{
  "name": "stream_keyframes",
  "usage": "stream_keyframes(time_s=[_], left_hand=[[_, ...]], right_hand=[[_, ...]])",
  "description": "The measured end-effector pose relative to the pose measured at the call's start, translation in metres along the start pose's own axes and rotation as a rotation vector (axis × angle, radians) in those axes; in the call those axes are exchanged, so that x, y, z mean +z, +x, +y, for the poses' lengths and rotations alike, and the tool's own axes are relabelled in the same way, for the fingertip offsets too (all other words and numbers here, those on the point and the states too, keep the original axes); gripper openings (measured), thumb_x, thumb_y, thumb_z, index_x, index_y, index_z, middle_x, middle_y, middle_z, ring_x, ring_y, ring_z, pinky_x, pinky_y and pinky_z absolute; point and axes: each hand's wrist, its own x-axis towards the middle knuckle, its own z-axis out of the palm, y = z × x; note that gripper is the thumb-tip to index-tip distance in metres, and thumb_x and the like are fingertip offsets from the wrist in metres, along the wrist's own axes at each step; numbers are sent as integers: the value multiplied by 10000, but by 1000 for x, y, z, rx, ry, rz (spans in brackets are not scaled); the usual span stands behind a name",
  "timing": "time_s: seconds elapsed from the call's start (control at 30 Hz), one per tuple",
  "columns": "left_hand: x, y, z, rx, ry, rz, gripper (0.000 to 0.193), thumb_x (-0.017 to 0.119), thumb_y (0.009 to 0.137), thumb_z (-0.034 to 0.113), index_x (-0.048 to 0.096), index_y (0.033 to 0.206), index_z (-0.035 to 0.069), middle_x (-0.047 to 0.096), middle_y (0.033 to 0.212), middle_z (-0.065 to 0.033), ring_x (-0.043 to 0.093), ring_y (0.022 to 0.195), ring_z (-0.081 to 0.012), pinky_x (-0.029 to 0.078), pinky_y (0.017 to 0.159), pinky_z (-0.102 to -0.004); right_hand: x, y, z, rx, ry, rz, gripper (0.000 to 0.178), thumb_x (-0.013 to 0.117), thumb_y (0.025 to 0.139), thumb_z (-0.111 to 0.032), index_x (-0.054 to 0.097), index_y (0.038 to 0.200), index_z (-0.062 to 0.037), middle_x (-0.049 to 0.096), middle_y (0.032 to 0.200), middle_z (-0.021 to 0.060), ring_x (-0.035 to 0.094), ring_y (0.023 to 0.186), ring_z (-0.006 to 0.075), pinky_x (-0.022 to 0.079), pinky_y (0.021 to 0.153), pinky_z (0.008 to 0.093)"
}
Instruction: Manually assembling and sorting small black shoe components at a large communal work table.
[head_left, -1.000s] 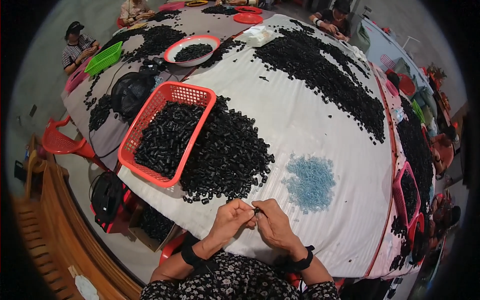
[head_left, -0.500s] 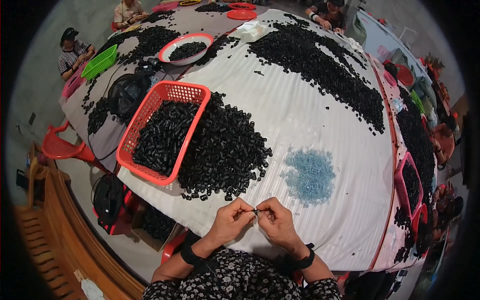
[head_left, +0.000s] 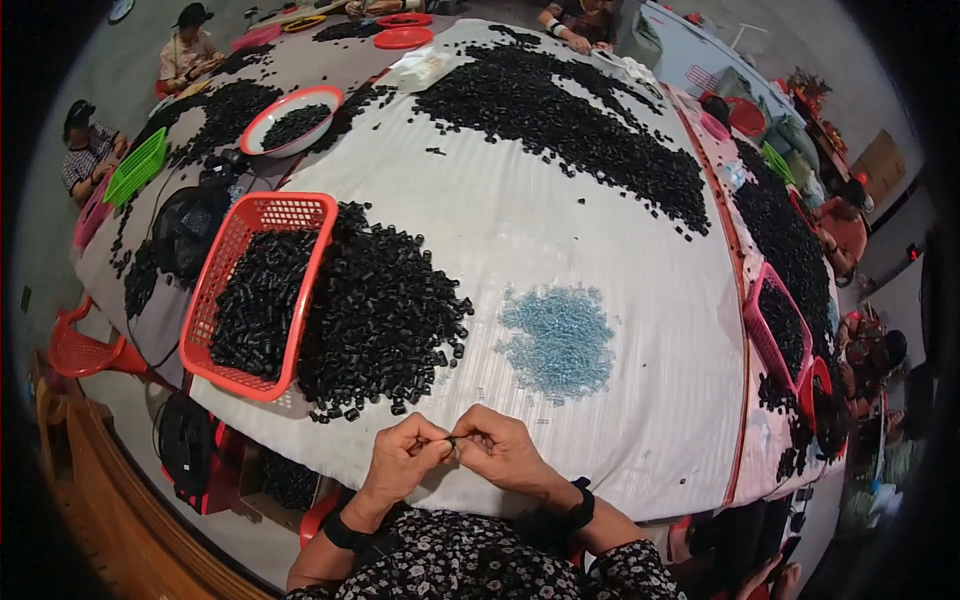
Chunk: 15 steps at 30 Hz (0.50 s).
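My left hand (head_left: 404,460) and my right hand (head_left: 502,452) meet in front of me at the near side of the white-covered table. Both pinch at a small black part (head_left: 453,442) between their fingertips, which mostly hide it. Beyond the left hand spreads a heap of small black cylindrical plastic pieces (head_left: 375,310), up against a red plastic basket (head_left: 318,300) filled with the same kind. Past my right hand lies a low pile of tiny clear bluish pieces (head_left: 560,343).
A long spread of black pieces (head_left: 570,120) covers the far part of the white cloth (head_left: 640,440). A red-rimmed white basin (head_left: 262,125), a green basket (head_left: 137,165) and a pink basket (head_left: 752,305) stand around the table. Several people sit at its edges.
My view has turned rightward, so the table and its contents sit further left in the picture. Both hands remain pinched together at the small black part.
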Motion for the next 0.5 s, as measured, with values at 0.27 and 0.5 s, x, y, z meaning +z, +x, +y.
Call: stream_keyframes(time_s=[0.27, 0.5], left_hand=[[1, 3, -3, 22, 188, 52, 95, 608, 882, 56, 560, 866, -24, 646, 796, -80, 593, 692, -92, 500, 640, -230], [5, 5, -2, -6, 92, 85, 74, 602, 871, 38, 555, 854, -16, 638, 782, -67, 581, 673, -72, 488, 617, -205]], right_hand=[[-1, 3, 4, 93, 109, -16, 87, 596, 871, -47, 544, 929, -9, 515, 773, -22, 429, 641, 14, 364, 556, 180], [7, 2, 19, 5, 26, 84, 56, 581, 869, -27, 553, 912, -5, 528, 772, -4, 496, 630, 41, 393, 538, 197]])
